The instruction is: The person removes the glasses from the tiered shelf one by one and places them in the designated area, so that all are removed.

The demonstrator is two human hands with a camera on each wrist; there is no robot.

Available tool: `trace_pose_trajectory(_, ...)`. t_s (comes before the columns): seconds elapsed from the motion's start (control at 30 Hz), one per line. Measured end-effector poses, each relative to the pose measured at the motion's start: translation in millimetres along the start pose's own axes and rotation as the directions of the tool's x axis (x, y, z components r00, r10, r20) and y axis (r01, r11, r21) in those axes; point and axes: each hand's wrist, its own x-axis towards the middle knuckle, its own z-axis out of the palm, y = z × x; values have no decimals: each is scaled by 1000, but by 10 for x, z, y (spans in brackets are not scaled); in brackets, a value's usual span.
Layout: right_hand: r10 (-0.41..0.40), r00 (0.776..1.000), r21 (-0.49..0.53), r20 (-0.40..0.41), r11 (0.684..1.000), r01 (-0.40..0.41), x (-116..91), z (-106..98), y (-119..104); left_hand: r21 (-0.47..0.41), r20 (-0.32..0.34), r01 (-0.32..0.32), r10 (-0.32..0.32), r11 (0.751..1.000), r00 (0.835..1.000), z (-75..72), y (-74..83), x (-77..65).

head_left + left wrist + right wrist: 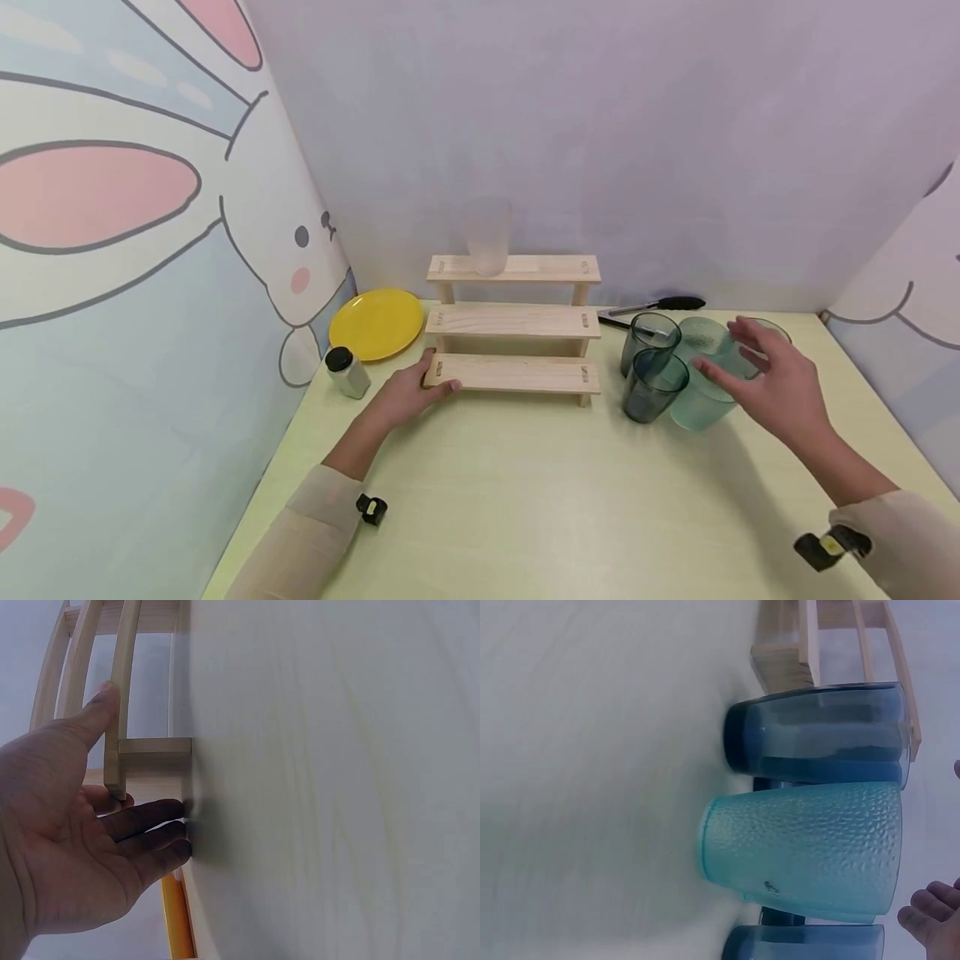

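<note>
My left hand (403, 397) holds the left end of the lowest board of a three-tier wooden rack (517, 372). In the left wrist view its thumb lies along the board's front edge and the index finger curls at the board's end. A frosted clear tumbler (489, 242) stands upright on the top tier. My right hand (787, 387), thumb and fingers spread, hovers over textured teal tumblers (697, 408) and grips nothing. Close beside them, to the left, stand two smoky blue-grey tumblers (647, 400). Another smoky tumbler (810, 943) is partly hidden behind the right hand in the head view.
A yellow plate (377, 325) lies left of the rack, near a small jar (348, 375) with a black lid. Tongs (678, 303) with black grips lie behind the tumblers by the back wall. Rabbit-printed panels (255, 233) bound the table's sides.
</note>
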Motion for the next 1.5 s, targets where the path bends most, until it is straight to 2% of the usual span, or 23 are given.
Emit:
trace_pose_trajectory(0.27,31,997,-19,64,999,-30,295,41,-193,16,2,-3,3,1000,1000,-14,2,17)
trace_pose_trajectory(0.6,-16,988,18,153,1000,13,712,248,-534,20,3,-4,4,1000,1000,-18,0,19)
trace_pose_trajectory(0.9,-91,976,71,197,994,78,1030,518,-878,17,8,6,-6,1000,1000,-36,3,40)
trace_pose_trajectory(1.27,-98,957,120,272,991,68,1350,913,-1259,6,5,15,-15,1000,1000,-8,-10,40)
trace_pose_trajectory(1.5,-96,953,158,289,986,51,1519,1178,-1476,9,3,7,-7,1000,1000,1,-18,38)
